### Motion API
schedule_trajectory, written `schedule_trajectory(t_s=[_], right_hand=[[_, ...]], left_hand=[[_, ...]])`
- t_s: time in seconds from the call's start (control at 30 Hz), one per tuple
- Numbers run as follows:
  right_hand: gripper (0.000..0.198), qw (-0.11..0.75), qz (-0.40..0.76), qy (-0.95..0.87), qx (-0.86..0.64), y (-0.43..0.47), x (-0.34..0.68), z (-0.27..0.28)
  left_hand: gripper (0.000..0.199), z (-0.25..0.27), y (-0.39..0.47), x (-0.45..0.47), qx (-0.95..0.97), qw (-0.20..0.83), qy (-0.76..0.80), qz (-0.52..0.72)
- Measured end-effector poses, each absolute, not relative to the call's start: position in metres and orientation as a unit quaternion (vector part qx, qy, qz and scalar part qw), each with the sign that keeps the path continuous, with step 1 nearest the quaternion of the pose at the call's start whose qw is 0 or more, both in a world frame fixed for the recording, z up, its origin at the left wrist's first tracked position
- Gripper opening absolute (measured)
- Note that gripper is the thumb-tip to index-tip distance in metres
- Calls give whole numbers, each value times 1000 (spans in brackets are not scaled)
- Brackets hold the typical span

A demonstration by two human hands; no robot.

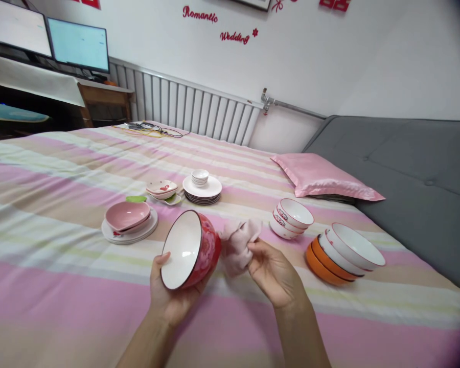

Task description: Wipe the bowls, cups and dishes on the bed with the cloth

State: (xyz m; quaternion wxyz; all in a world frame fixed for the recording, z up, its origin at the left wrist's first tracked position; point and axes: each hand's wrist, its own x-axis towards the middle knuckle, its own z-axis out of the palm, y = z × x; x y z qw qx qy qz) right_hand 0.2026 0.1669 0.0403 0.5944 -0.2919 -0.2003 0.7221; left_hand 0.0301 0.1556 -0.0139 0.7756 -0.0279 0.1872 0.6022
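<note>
My left hand (176, 301) grips a red bowl (209, 250) with a pink flower pattern outside and a white inside. The bowl is tilted on its side, its opening turned to the left, with my thumb over the rim and the other fingers beneath it. In my right hand (274, 276) a crumpled pale pink cloth (239, 248) is pinched between thumb and fingers. The cloth hangs right beside the bowl's outer wall; whether they touch I cannot tell. Both hands are above the striped bedspread (222, 327).
Stacked white bowls (291, 217) and larger white and orange bowls (343, 253) sit to the right. Pink heart-shaped dishes (127, 214) on plates, small dishes (161, 189) and a plate stack (202, 189) stand at left. Behind are a pink pillow (324, 174) and cables (153, 129).
</note>
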Motion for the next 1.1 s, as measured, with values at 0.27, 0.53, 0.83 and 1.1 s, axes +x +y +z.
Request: schedule_trajectory(t_s=[0.27,0.53,0.83,1.1], right_hand=[[26,694,631,-42,-345,184,212,33],[18,649,592,-352,-324,159,196,45],[36,526,530,-532,-399,155,194,40],[40,557,278,-569,-537,171,189,20]], left_hand=[[48,-7,154,42,-18,729,340,594],[24,-12,149,50,41,695,419,583],[10,-4,152,50,45,683,392,614],[37,-10,146,50,153,669,347,640]])
